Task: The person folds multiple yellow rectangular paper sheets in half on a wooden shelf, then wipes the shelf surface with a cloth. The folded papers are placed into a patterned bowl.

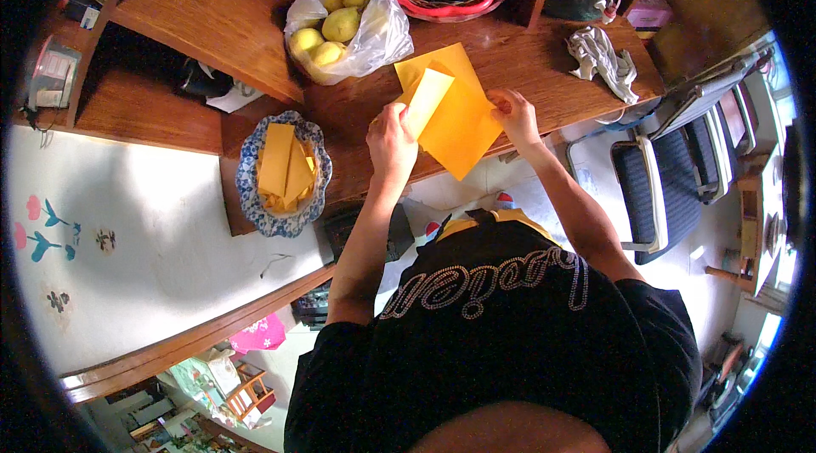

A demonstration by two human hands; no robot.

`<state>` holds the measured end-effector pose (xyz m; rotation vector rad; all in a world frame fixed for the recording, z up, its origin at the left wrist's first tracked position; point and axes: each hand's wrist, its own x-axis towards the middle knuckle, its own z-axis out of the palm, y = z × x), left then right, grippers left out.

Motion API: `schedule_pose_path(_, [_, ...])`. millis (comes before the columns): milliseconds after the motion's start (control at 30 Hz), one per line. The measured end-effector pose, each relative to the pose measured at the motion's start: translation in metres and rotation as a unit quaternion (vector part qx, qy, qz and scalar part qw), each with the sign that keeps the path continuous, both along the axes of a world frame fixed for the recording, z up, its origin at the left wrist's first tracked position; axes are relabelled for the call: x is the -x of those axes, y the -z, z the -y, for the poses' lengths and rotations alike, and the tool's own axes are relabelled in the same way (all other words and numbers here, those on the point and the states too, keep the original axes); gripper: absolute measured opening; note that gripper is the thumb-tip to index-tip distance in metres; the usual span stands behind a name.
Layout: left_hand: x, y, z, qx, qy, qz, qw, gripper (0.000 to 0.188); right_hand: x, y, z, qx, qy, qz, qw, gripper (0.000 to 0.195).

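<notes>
My left hand (pixel 392 137) grips a rolled or folded piece of yellow paper (pixel 432 99), its thumb pressed on the near side. Behind and beside it, a flat sheet of yellow paper (pixel 468 125) hangs at a slant over the front edge of the wooden shelf. The right edge of that sheet is pinched between thumb and fingers of my right hand (pixel 515 114). To the left, a scalloped blue-and-white dish (pixel 248 198) holds several folded yellow papers (pixel 277 160). How far the rolled piece and the sheet are joined, I cannot tell.
A clear plastic bag (pixel 386 29) of yellow-green fruit (pixel 341 24) lies behind my hands, beside a red-rimmed basket (pixel 440 10). A crumpled white cloth (pixel 599 61) rests at right on the wooden shelf (pixel 510 61), below a dark dispenser with a tap (pixel 609 7). Chairs (pixel 663 191) stand right.
</notes>
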<state>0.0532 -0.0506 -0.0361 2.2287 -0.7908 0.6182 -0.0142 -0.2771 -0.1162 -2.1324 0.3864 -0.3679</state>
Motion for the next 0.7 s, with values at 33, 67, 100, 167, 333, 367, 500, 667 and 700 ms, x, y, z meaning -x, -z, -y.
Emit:
schedule_pose_path(33, [0.002, -0.005, 0.001, -0.012, 0.009, 0.012, 1.000, 0.008, -0.002, -0.002, -0.001, 0.044, 0.010, 0.004, 0.999, 0.052])
schedule_pose_path(67, [0.006, -0.010, 0.002, -0.023, 0.019, 0.024, 0.999, 0.008, -0.002, -0.004, -0.003, 0.115, 0.016, 0.054, 0.992, 0.053])
schedule_pose_path(100, [0.009, -0.013, 0.001, -0.036, 0.024, 0.036, 0.998, 0.009, -0.003, -0.017, -0.010, 0.184, 0.019, 0.105, 0.977, 0.054])
schedule_pose_path(167, [0.014, -0.009, 0.004, -0.068, 0.037, 0.047, 0.996, 0.006, 0.000, -0.040, -0.023, 0.162, -0.022, 0.155, 0.974, 0.055])
schedule_pose_path(333, [0.031, 0.021, 0.007, -0.107, 0.095, 0.012, 0.990, 0.009, 0.000, -0.035, -0.030, -0.078, -0.131, 0.081, 0.985, 0.029])
schedule_pose_path(367, [0.033, 0.025, 0.006, -0.121, 0.095, -0.011, 0.988, 0.011, 0.000, -0.019, -0.025, -0.089, -0.127, 0.041, 0.987, 0.023])
schedule_pose_path(500, [0.030, 0.027, -0.009, -0.082, 0.116, -0.122, 0.982, 0.020, 0.001, -0.008, -0.018, -0.154, -0.080, -0.011, 0.985, 0.017])
schedule_pose_path(667, [0.012, 0.037, -0.031, 0.043, 0.059, -0.318, 0.945, 0.018, -0.009, -0.008, -0.012, -0.285, -0.032, -0.024, 0.958, 0.019])
schedule_pose_path(700, [0.002, 0.055, -0.036, 0.078, 0.046, -0.347, 0.933, 0.017, -0.014, -0.006, -0.013, -0.272, -0.024, -0.022, 0.962, 0.020])
